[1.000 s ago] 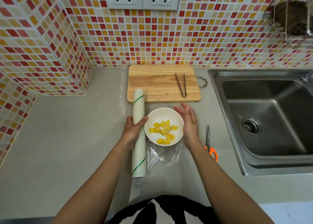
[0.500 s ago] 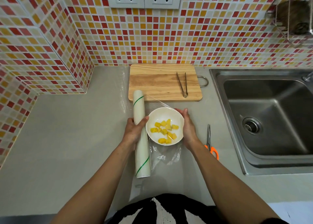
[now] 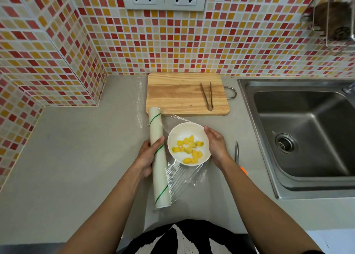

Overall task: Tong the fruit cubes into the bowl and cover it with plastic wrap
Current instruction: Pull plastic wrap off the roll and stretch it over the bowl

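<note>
Fruit cubes [image 3: 189, 149]: all in white bowl [image 3: 173, 136] on counter; tongs [image 3: 207, 96] idle on cutting board [image 3: 178, 92]; left hand [image 3: 147, 155] wrapped around plastic wrap roll [image 3: 158, 157]; right hand [image 3: 216, 144] cupping bowl's side; step: wrapping; next, likely: draw film [image 3: 182, 177] over rim, then cut.

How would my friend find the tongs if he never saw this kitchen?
Look left of the sink for the wooden cutting board against the tiled wall. The tongs lie on its right side. They are two thin metal arms joined at one end, unlike the orange-handled scissors on the counter.
</note>
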